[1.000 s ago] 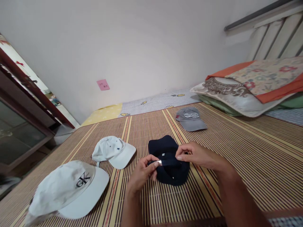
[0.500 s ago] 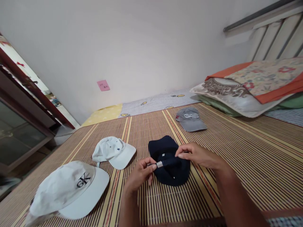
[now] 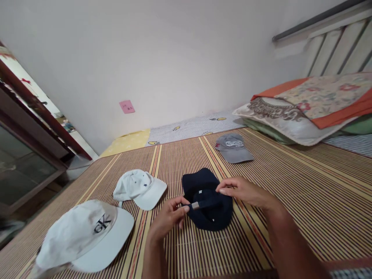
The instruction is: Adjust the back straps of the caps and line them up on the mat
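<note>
A navy baseball cap (image 3: 200, 178) lies upside down on the striped bamboo mat (image 3: 203, 252), its hollow inside facing up and its brim pointing away from me. Across its near part runs the back strap with a metal buckle (image 3: 195, 205). My left hand (image 3: 171, 215) pinches the strap's left end between thumb and fingers, just left of the buckle. On the other side, my right hand (image 3: 241, 190) is closed with thumb and fingertips on the cap's right edge, near the strap's other end.
Left of the navy cap are a small white cap (image 3: 139, 188) and a larger white cap with black letters (image 3: 87, 234). A grey cap (image 3: 234, 148) sits farther back on the right. Pillows (image 3: 290, 116) are stacked at the far right, by the wall (image 3: 186, 58).
My left hand has slid slightly left along the strap, and the buckle has shifted a little left with it. The right hand keeps its place on the cap.
</note>
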`<state>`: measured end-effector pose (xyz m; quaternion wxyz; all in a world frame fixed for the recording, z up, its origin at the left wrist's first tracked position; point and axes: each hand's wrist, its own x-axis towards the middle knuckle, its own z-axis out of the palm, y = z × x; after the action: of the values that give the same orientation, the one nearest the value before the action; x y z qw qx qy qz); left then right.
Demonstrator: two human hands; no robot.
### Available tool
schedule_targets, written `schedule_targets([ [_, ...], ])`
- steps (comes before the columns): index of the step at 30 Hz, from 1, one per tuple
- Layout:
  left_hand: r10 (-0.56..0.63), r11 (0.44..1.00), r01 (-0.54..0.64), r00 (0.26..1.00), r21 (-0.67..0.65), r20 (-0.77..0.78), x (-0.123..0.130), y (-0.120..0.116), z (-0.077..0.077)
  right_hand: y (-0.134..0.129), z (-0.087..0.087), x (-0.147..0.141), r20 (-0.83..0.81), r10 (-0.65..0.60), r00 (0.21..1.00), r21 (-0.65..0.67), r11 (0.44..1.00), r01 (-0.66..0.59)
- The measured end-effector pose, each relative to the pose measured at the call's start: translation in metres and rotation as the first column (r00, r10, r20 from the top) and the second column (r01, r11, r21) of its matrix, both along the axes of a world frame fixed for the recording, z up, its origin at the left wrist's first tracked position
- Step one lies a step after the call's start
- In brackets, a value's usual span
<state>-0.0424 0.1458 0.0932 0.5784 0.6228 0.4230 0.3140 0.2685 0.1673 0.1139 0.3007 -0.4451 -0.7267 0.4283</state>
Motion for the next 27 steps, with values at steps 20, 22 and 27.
schedule_targets([
  [20,0.024,0.999,-0.025,0.999,0.036,0.023,-0.013,0.001,0.002,0.017,-0.023,0.011,-0.119,-0.24,0.963,0.065,0.966,0.249],
  [22,0.082,0.995,-0.084,0.996,0.061,0.033,-0.016,-0.001,0.005,0.02,-0.026,0.011,-0.128,-0.287,0.949,0.077,0.951,0.298],
  [27,0.249,0.954,-0.244,0.968,0.173,-0.012,-0.023,0.003,0.001,0.024,-0.034,0.013,-0.137,-0.36,0.923,0.116,0.92,0.375],
])
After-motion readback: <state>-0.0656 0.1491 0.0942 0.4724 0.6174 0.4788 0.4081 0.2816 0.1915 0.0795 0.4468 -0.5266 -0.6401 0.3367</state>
